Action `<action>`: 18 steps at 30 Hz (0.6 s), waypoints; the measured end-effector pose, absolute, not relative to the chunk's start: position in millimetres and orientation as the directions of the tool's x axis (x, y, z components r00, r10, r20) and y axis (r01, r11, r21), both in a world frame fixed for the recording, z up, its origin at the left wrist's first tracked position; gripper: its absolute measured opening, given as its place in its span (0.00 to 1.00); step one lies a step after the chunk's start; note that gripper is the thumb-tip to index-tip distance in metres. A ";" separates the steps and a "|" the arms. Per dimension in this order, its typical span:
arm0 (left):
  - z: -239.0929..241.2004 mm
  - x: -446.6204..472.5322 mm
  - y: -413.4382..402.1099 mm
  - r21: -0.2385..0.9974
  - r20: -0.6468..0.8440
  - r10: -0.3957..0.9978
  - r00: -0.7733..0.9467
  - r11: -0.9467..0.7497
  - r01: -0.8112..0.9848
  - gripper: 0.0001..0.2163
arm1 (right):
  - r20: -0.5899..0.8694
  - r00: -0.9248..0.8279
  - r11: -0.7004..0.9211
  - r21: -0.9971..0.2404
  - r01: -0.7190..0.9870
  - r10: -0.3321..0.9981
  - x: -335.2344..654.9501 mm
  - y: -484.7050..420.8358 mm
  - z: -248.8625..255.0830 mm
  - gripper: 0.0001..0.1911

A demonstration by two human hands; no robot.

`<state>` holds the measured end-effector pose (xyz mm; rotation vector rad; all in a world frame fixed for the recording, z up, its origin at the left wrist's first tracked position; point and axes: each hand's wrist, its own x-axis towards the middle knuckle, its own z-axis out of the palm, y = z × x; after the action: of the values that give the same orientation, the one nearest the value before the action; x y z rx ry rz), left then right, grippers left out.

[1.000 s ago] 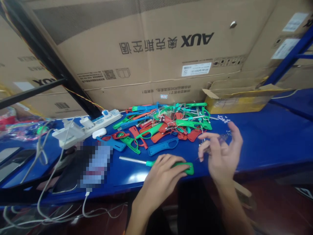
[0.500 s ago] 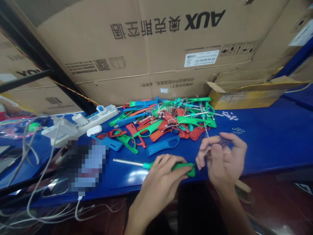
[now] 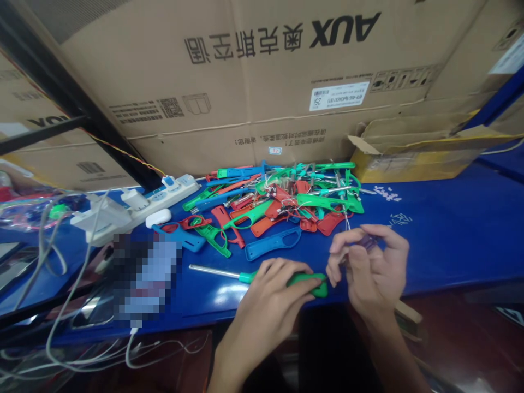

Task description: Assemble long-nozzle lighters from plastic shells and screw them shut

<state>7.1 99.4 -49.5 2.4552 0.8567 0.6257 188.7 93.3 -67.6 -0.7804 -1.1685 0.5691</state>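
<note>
My left hand (image 3: pixel 272 297) lies over the green handle of a screwdriver (image 3: pixel 245 277) on the blue bench, fingers curled around it; the metal shaft points left. My right hand (image 3: pixel 370 267) is raised just right of it, fingers pinched on a small clear part (image 3: pixel 365 240) with a thin wire running up from it. Behind both hands lies a pile of green, red and blue plastic handle pieces (image 3: pixel 278 204) with small metal parts mixed in.
A white power strip (image 3: pixel 135 210) with plugs and grey cables sits at the left. A blurred phone-like object (image 3: pixel 141 273) lies near the front edge. Large cardboard boxes (image 3: pixel 266 82) wall the back; an open yellow box (image 3: pixel 409 158) stands at right.
My right hand has come down and closer to the left, closing its fingers on the small clear part. The left hand has stayed on the screwdriver.
</note>
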 end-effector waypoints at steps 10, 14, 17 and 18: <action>-50.0 7.0 99.0 0.550 0.263 0.670 0.694 -0.695 0.463 0.12 | 0.704 0.133 0.646 -0.699 0.306 0.698 197.8 87.5 -49.0 0.27; -50.4 6.5 98.3 0.547 0.265 0.677 0.687 -0.692 0.471 0.12 | 0.782 0.026 0.710 -0.578 0.403 0.622 203.7 84.0 -37.2 0.23; -50.3 6.3 98.2 0.542 0.250 0.674 0.695 -0.692 0.476 0.12 | 0.743 0.004 0.657 -0.594 0.464 0.669 204.5 76.5 -27.4 0.15; -50.3 6.3 98.2 0.539 0.244 0.672 0.699 -0.693 0.478 0.12 | 0.727 0.029 0.632 -0.615 0.472 0.686 203.4 74.6 -25.0 0.14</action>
<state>6.3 98.2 -50.3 2.4684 0.8877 0.5990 203.4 74.6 -25.0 -0.9793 -1.6129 0.2142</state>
